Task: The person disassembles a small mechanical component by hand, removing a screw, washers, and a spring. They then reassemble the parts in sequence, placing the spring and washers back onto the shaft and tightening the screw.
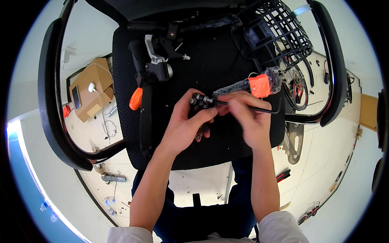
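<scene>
My left hand (180,125) is closed around a small dark metal part with silver bolts (199,100), held just above a black chair seat. A black L-shaped hex key (259,109) lies in the fingers of my right hand (249,117). The long arm of the key points left and its end meets the bolt area of the part; whether it sits in a bolt head cannot be made out. At its right end the short arm bends upward. My fingers cover much of the part, and the right hand is slightly blurred.
On the chair seat (194,156) lie a silver brake lever (153,50), black bar pieces and an orange-ended bundle in clear plastic (259,86). A black basket (279,32) stands at the far right. Armrests (50,93) flank the seat. A cardboard box (91,87) is on the left.
</scene>
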A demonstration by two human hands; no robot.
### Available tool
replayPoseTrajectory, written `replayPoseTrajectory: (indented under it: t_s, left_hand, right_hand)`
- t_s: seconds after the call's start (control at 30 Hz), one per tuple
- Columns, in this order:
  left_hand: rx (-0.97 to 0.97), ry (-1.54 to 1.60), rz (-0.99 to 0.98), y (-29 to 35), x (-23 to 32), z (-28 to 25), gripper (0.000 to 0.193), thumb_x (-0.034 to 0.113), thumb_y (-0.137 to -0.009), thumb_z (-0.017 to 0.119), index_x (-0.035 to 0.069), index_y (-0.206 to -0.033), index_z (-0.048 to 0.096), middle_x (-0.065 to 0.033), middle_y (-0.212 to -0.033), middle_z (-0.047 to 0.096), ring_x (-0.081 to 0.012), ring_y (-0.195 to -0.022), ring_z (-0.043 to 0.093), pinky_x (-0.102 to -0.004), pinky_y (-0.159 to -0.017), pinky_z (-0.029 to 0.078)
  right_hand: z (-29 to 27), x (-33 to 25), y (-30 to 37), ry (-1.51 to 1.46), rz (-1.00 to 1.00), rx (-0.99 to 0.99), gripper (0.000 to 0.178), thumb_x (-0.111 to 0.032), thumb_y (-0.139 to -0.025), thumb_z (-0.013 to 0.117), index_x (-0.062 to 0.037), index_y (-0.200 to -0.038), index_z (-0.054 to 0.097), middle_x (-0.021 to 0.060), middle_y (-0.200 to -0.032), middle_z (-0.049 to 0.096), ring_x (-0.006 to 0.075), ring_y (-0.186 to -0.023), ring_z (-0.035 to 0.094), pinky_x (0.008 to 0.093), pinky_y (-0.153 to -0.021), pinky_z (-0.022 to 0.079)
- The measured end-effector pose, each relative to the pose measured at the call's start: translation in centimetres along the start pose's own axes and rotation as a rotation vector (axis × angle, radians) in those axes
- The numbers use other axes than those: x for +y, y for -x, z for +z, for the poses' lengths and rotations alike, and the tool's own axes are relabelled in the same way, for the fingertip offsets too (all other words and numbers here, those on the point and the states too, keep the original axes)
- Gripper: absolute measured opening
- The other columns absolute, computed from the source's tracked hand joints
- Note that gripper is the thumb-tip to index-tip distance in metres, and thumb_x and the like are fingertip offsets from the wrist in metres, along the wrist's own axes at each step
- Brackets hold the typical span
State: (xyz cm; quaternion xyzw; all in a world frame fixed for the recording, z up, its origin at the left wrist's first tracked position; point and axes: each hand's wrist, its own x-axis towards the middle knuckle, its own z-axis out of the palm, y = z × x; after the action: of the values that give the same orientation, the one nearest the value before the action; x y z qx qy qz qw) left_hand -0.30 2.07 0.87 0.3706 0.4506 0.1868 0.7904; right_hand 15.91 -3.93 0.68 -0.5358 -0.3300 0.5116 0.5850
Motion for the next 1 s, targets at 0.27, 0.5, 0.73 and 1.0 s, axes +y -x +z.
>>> replayPoseTrajectory:
  t_s: [0.27, 0.5, 0.73, 1.0]
  left_hand:
    - [0.107, -0.192, 0.192, -0.3, -0.4, -0.5, 0.024, 0.004, -0.082, 0.06, 0.003, -0.103, 0.048, -0.005, -0.084, 0.057, -0.0091, -0.068, 0.057, -0.0247, -0.057, 0.053]
    - [0.088, -0.216, 0.19, -0.2, -0.2, -0.9, 0.027, 0.004, -0.083, 0.061, 0.002, -0.108, 0.05, -0.0064, -0.083, 0.061, -0.0098, -0.069, 0.06, -0.0257, -0.059, 0.053]
    - [0.24, -0.653, 0.529, -0.3, -1.0, -0.6, 0.051, 0.007, -0.081, 0.065, 0.003, -0.127, 0.043, -0.0173, -0.087, 0.064, -0.0289, -0.073, 0.067, -0.0349, -0.061, 0.053]
    - [0.391, -0.802, 0.726, -0.3, -1.8, -0.4, 0.039, 0.01, -0.076, 0.073, 0.002, -0.106, 0.048, -0.018, -0.097, 0.064, -0.0332, -0.077, 0.068, -0.037, -0.063, 0.055]
  right_hand:
    - [-2.0, -0.7, -0.1, 0.122, 0.211, 0.122, 0.013, -0.003, -0.08, 0.039, -0.0003, -0.088, 0.048, 0.0076, -0.061, 0.054, 0.0136, -0.053, 0.052, 0.0269, -0.052, 0.043]
    - [-0.1, -1.4, 0.5, 0.774, 0.071, -0.021, 0.026, -0.017, -0.088, 0.063, -0.0008, -0.096, 0.044, 0.0071, -0.057, 0.05, 0.018, -0.047, 0.049, 0.0309, -0.049, 0.038]
    - [0.2, -0.6, 0.3, 0.625, 0.029, -0.068, 0.013, -0.01, -0.091, 0.059, 0.0008, -0.094, 0.052, 0.0096, -0.064, 0.058, 0.0163, -0.054, 0.054, 0.0293, -0.053, 0.041]
    - [0.0, -0.8, 0.2, 0.454, 0.236, 0.006, 0.013, -0.012, -0.096, 0.053, 0.0003, -0.094, 0.056, 0.0017, -0.063, 0.052, 0.0058, -0.057, 0.043, 0.0229, -0.053, 0.036]
